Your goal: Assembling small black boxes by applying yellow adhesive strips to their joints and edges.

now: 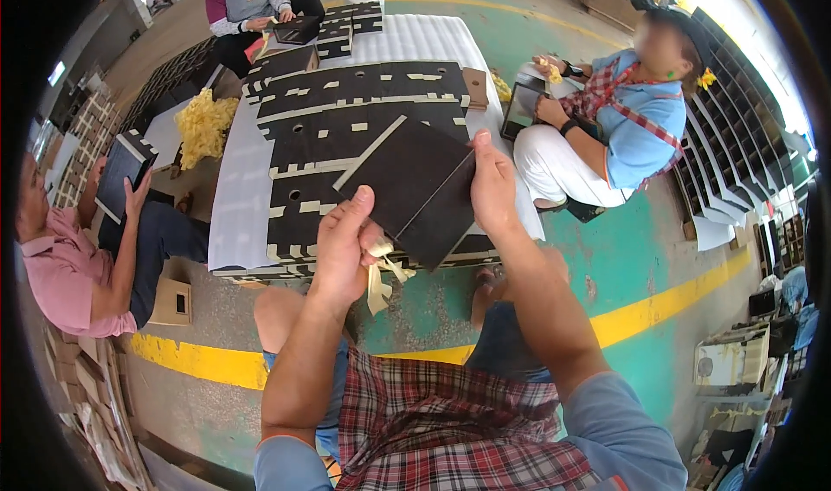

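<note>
White foam sheeting (238,222) is spread over the low work surface beyond the hands, and rows of black boxes (346,151) marked with pale tape strips are laid across it. To the left of that surface, a heap of crumpled yellow tape (205,127) is piled. Beneath and to the right of the hands, a green-painted floor (623,257) is seen, crossed by a yellow line (671,300). Farther left of the left hand, a black panel (125,175) is held by a person in a pink shirt (82,274); a person in a blue shirt (645,136) is seated beyond the right hand, and a person in a grey apron (247,4) is seated past the far end of the boxes. Dark racking (736,145) is ranged at the far right. A flat black box (411,184), crossed by a straight seam, is held tilted between the two hands, above the near end of the boxes. Its lower left edge is grasped by the left hand (340,244), thumb uppermost, with torn pale tape (378,290) hanging beside the fingers; its right corner is gripped by the right hand (495,186). Along the upper left edge, a pale strip (370,156) is seen.
</note>
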